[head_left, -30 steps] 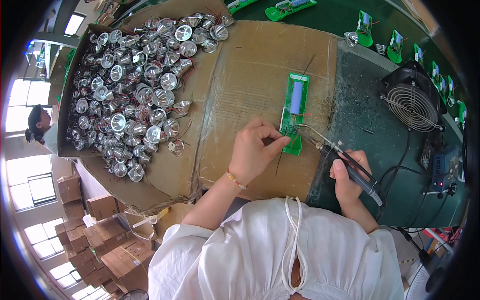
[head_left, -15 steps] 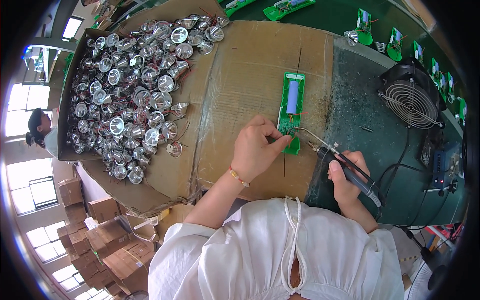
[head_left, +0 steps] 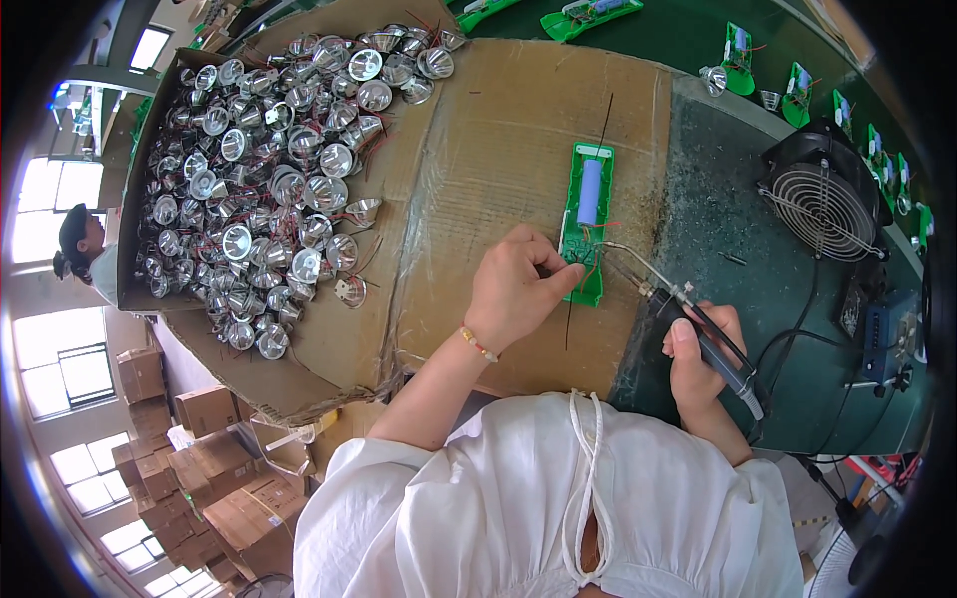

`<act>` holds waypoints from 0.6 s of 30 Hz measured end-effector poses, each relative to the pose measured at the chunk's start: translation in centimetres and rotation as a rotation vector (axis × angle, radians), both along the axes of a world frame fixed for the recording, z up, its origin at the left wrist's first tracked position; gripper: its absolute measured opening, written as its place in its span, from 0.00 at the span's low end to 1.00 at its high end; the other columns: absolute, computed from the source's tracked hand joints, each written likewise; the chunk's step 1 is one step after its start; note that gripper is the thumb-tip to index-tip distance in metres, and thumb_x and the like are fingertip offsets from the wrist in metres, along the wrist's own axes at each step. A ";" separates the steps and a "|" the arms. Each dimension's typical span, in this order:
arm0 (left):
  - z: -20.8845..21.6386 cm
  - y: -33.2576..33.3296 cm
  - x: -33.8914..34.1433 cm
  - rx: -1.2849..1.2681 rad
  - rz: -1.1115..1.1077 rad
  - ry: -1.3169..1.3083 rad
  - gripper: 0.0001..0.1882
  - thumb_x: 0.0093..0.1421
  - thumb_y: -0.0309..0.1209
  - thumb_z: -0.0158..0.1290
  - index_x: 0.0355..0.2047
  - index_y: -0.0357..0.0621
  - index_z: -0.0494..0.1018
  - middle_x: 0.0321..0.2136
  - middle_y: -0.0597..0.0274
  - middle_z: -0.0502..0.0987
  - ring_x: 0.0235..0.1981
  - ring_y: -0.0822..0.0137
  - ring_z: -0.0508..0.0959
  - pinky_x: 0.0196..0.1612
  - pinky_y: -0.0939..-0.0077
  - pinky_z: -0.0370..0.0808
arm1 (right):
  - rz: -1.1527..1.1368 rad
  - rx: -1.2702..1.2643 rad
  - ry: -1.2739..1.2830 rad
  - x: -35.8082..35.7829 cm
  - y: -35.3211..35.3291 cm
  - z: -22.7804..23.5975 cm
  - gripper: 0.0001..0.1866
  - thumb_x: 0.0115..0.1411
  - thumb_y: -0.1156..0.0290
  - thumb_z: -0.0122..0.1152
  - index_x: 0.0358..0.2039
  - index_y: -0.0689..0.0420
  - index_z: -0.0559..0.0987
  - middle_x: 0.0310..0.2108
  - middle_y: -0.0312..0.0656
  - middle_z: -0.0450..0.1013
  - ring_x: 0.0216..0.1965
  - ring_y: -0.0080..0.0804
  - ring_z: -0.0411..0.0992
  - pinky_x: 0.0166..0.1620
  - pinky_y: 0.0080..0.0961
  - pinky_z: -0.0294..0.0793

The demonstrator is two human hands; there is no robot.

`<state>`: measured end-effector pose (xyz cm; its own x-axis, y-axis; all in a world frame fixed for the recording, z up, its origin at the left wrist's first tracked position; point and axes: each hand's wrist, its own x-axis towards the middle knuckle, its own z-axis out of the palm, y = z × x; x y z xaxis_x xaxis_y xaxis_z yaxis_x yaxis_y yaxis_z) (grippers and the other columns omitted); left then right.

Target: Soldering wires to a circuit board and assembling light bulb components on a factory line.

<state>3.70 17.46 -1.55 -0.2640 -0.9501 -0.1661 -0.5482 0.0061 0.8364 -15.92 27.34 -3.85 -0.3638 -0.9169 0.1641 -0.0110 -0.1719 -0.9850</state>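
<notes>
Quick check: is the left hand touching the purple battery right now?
Apart. The head view shows the left hand lower in the picture than the purple battery, with part of the green housing visible between them.

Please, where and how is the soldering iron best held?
Probably by its dark handle, coming from the lower right, as the right hand does: the handle is long and thick, while the narrow metal front points up-left toward the green casing and may be hot.

White gathered blouse, white cord tie, beaded bracelet
</notes>
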 end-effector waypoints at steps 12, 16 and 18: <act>2.0 0.5 0.7 0.063 0.104 0.212 0.08 0.52 0.30 0.57 0.22 0.37 0.75 0.22 0.63 0.72 0.19 0.74 0.71 0.22 0.82 0.66 | -0.087 -0.051 -0.007 -0.9 -0.8 0.4 0.09 0.54 0.74 0.58 0.30 0.62 0.66 0.18 0.37 0.66 0.17 0.18 0.63 0.22 0.15 0.62; 1.1 0.1 2.1 -0.031 -0.133 -0.185 0.09 0.50 0.33 0.54 0.23 0.39 0.76 0.16 0.54 0.75 0.15 0.63 0.76 0.22 0.74 0.71 | -0.126 -0.014 -0.034 -0.8 -0.9 0.9 0.09 0.54 0.75 0.58 0.30 0.61 0.67 0.19 0.36 0.66 0.18 0.17 0.64 0.22 0.15 0.64; 0.7 -1.6 0.4 0.001 -0.158 -0.174 0.08 0.48 0.31 0.52 0.22 0.39 0.75 0.16 0.51 0.74 0.16 0.61 0.75 0.22 0.72 0.70 | -0.187 0.050 -0.096 -0.8 -0.9 0.7 0.07 0.53 0.76 0.59 0.30 0.60 0.69 0.20 0.36 0.68 0.19 0.16 0.65 0.23 0.14 0.64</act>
<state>4.13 15.86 -0.83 -0.3764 -0.8992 -0.2230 -0.6765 0.1023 0.7293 -16.74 26.44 -3.12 -0.5401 -0.8381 0.0765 0.0560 -0.1265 -0.9904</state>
